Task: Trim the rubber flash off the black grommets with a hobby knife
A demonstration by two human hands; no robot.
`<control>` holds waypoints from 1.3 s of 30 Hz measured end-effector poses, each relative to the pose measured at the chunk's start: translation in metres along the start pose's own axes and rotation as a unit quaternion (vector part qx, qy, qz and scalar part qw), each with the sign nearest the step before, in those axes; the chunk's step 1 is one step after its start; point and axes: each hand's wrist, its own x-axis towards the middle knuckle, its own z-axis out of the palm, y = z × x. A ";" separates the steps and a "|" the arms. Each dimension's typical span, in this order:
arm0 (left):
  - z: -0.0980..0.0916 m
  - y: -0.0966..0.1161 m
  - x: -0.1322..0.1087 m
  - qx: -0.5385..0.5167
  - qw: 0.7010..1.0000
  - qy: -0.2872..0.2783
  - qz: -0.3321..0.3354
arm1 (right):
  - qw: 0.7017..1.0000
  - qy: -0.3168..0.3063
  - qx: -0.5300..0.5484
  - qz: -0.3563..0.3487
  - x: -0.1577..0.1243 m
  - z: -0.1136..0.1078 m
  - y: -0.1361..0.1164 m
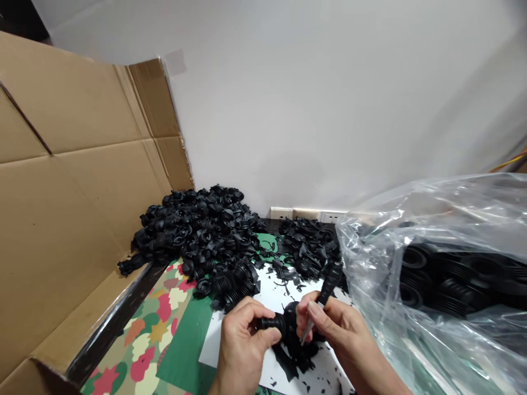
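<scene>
My left hand is closed around a black ribbed rubber bellows, with thumb and fingers pinching its narrow end. My right hand grips a thin-bladed craft knife like a pen. Its black handle points up and its narrow metal tip points down, close to the right side of the bellows. Whether the blade touches the rubber, I cannot tell. Below both hands, black rubber scraps lie on a white sheet, and the hands partly cover them.
A large heap of black bellows lies left, beside a cardboard box. Rubber trimmings are piled near wall sockets. On the right, a clear plastic bag holds more bellows. Patterned paper covers the table's left part.
</scene>
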 end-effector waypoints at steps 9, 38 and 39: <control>0.002 -0.005 -0.001 0.056 0.998 -0.008 0.034 | 0.998 0.001 0.059 0.032 -0.004 0.008 -0.001; 0.005 -0.002 -0.003 0.017 1.000 0.000 -0.002 | 0.992 0.059 -0.108 0.036 -0.008 0.024 -0.003; 0.004 -0.003 -0.003 -0.001 0.999 -0.008 -0.033 | 0.991 0.065 -0.108 0.038 -0.008 0.025 -0.003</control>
